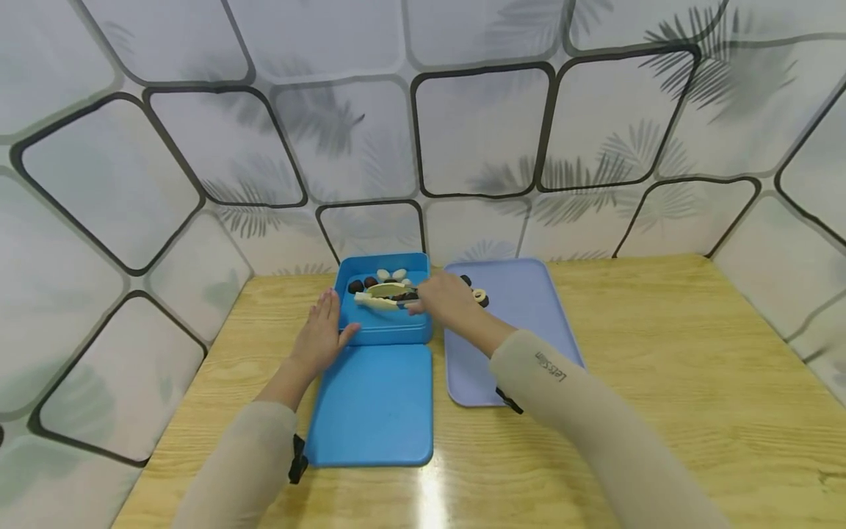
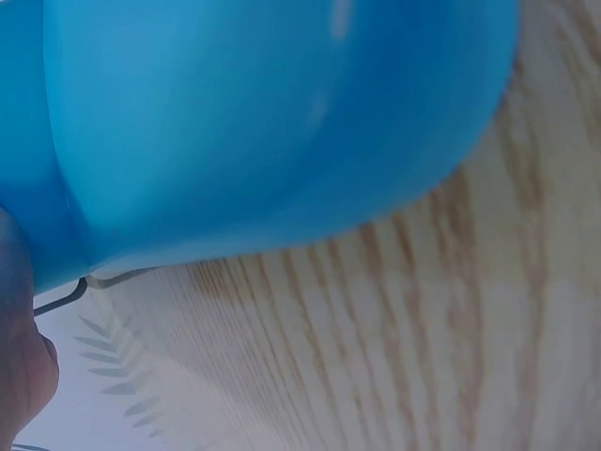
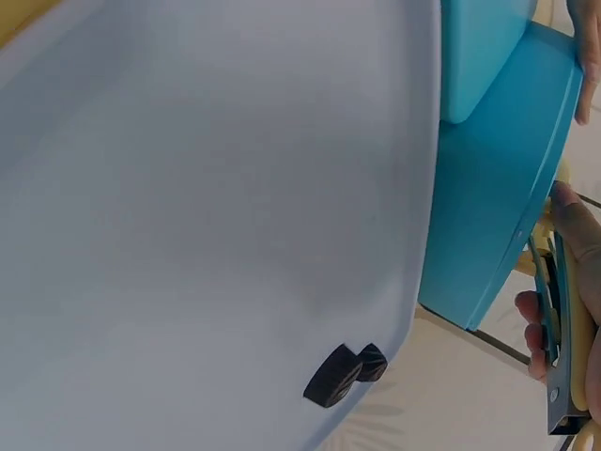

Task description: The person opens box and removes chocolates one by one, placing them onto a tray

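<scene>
My right hand grips a pair of tongs with a metal body and cream-coloured ends. In the head view the tong ends reach over the inside of a blue box. Dark brown pieces and white egg-like pieces lie in the box, and the tongs hide some of them. I cannot tell whether a piece is between the tong ends. My left hand rests on the box's left side with straight fingers, its thumb spread toward the near left corner.
Directly in front of the box lies a flat blue lid. A lavender tray stands to the right. Near its far left corner sit a few dark pieces and a cream ring. Patterned cloth walls enclose the wooden table.
</scene>
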Motion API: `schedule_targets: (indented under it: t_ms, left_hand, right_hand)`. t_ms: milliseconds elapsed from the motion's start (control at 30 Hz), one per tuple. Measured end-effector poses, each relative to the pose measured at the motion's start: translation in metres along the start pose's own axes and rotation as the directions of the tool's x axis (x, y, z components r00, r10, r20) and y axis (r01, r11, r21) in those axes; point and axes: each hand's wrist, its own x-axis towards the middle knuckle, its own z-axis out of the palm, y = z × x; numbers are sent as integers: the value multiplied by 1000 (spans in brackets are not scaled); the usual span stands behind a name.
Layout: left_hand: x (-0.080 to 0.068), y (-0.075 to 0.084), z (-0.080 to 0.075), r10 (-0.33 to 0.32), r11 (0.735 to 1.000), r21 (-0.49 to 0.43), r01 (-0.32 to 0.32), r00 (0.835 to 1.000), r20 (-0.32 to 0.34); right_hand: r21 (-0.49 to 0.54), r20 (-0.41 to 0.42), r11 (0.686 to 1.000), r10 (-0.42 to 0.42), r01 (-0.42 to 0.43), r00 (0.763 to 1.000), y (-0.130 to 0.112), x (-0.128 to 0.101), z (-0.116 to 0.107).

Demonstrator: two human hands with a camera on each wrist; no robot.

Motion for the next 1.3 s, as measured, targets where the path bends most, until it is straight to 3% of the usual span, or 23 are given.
schedule_targets:
  t_ms: [167,233,367,533,667,1000,1200,1300]
  left_hand:
    - [0,2,0,1,1000,-6,-1,1000,1]
    - [-1,2,0,0,1000,-11,0,1000,-2]
    - [-1,3,0,3,1000,-14,-3,1000,-6]
    - [-2,2,-1,1,1000,-4,-1,1000,3]
    - [-1,2,-1,5,1000,-2,-5,1000,-4]
    - [1,0,2,13,1000,3,-13,1000,-16]
    - [0,-2,3,12,1000,-6,-12,1000,-13]
    - [1,-1,2,10,1000,-13,-10,1000,-10]
  right_hand:
    - [-64,-86,997,-47,42,995,-8,-31,-29]
    - [-133,-128,991,-40,23,991,-18,-52,-52]
    - [-256,-293,966,-119,42,949,-21,-75,-70]
    - [-363,-388,928,-237,89,891,-12,-86,-74]
    - [-384,-460,918,-283,99,841,-4,-92,-75]
    - [-311,-487,946,-242,92,839,10,-110,-77]
    - [-267,-477,959,-213,90,853,25,-125,-78]
    - [-232,-498,968,-203,96,843,34,-134,-76]
